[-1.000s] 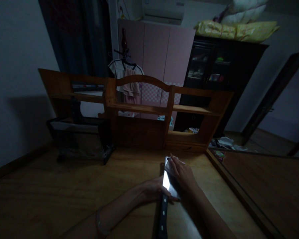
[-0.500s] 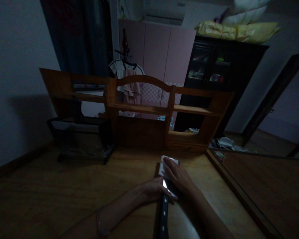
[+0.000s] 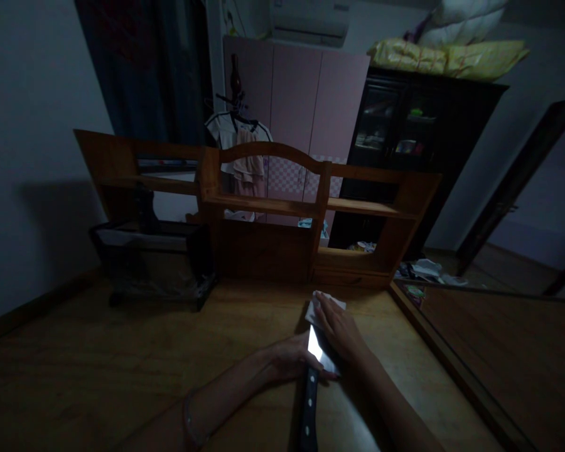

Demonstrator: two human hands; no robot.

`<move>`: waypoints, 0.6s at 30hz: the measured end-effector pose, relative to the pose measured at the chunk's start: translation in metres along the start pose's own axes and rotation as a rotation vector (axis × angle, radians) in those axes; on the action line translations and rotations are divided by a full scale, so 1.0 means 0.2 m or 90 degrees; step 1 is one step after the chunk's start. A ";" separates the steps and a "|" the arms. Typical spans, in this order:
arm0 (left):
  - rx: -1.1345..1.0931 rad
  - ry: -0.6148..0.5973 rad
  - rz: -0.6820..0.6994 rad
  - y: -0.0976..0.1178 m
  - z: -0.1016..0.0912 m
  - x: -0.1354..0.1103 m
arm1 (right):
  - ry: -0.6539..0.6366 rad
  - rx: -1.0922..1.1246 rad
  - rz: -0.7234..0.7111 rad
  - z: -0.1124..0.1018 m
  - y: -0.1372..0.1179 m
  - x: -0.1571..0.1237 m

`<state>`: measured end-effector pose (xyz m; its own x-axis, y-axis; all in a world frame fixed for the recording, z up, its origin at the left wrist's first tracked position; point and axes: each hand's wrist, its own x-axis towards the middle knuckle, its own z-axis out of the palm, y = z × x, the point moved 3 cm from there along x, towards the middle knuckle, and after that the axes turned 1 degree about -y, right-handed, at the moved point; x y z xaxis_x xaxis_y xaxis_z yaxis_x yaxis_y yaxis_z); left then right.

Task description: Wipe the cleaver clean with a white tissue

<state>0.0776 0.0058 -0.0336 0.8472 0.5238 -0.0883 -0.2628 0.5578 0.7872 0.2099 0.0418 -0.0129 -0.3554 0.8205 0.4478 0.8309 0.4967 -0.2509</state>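
A cleaver [image 3: 319, 353] lies on the wooden desk [image 3: 122, 370], its shiny blade pointing away from me and its dark riveted handle [image 3: 308, 408] toward me. My left hand [image 3: 289, 361] grips it where the blade meets the handle. My right hand [image 3: 341, 329] lies on top of the blade with fingers stretched flat, pressing a white cloth or tissue [image 3: 316, 306] against the far end of the blade.
A wooden shelf unit [image 3: 268, 207] stands along the desk's back edge, with a dark rack [image 3: 150, 257] at its left. The desk's raised right edge [image 3: 433, 339] runs diagonally. Behind are a pink wardrobe [image 3: 306, 113] and a dark cabinet [image 3: 405, 138]. The room is dim.
My right hand slid the white cloth forward along the blade, then back a little toward me. The left hand and the cleaver stayed put.
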 end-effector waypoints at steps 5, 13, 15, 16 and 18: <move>0.015 0.036 -0.023 -0.02 -0.02 0.01 | -0.037 0.072 -0.015 0.01 -0.05 0.00; 0.030 0.035 -0.026 -0.05 -0.05 0.01 | 0.007 0.003 0.077 -0.09 -0.10 0.01; 0.035 0.031 -0.025 -0.05 -0.05 0.01 | 0.016 -0.028 0.091 -0.08 -0.08 0.01; 0.037 0.030 -0.025 -0.05 -0.05 0.02 | 0.021 -0.036 0.092 -0.08 -0.07 0.00; 0.038 0.024 -0.029 -0.04 -0.04 0.02 | 0.029 -0.050 0.091 -0.08 -0.04 -0.01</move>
<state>0.0786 0.0080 -0.0453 0.8393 0.5232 -0.1475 -0.1948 0.5428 0.8170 0.2104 0.0323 0.0017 -0.2124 0.8669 0.4510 0.9034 0.3501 -0.2476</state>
